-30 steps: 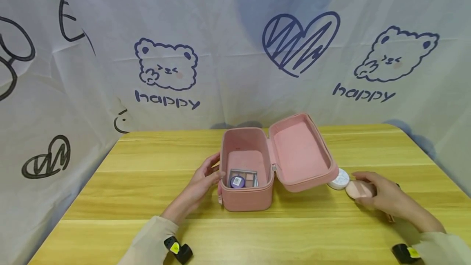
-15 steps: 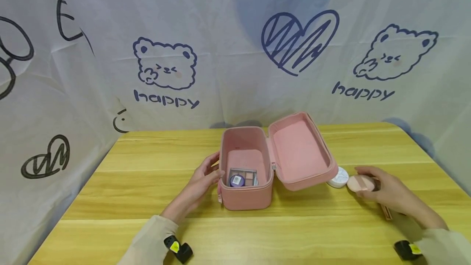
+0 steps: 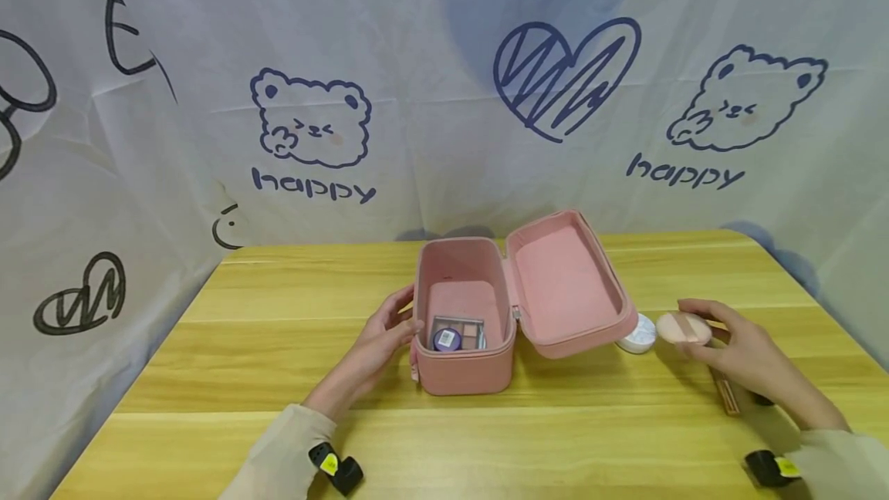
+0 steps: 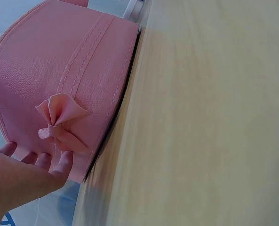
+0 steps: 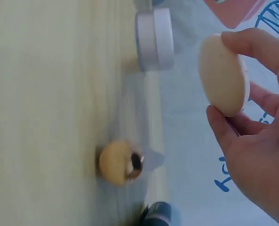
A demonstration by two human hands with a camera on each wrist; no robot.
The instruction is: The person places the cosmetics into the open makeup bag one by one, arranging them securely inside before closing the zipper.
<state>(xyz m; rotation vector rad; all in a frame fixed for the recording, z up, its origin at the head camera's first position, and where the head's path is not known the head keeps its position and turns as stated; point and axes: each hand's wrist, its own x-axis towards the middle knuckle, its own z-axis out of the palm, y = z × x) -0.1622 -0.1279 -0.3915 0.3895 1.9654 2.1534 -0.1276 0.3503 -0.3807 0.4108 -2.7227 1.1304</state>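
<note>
My right hand (image 3: 743,349) pinches a beige oval powder puff (image 3: 684,328) by its edges, thumb on one side and fingers on the other. In the right wrist view the puff (image 5: 222,75) hangs above the table. My left hand (image 3: 382,336) rests its fingertips against the outer left side of a pink makeup case (image 3: 467,373), near its rim. Inside the case lie an eyeshadow palette (image 3: 470,334) and a small round purple container (image 3: 447,339) with a label. A pink bow (image 4: 59,120) decorates the case's outer side in the left wrist view.
The case's lid (image 3: 572,284) lies tipped back to the right. Close to it stands a round white container (image 3: 637,336). A slim brown-gold stick (image 3: 725,392) lies under my right hand, and a dark-capped item (image 5: 158,214) is beside it. A printed cloth hangs behind the table.
My right hand has lifted the powder puff off the table, slightly up and away, uncovering more of the brown-gold stick. The left hand and case have stayed put.
</note>
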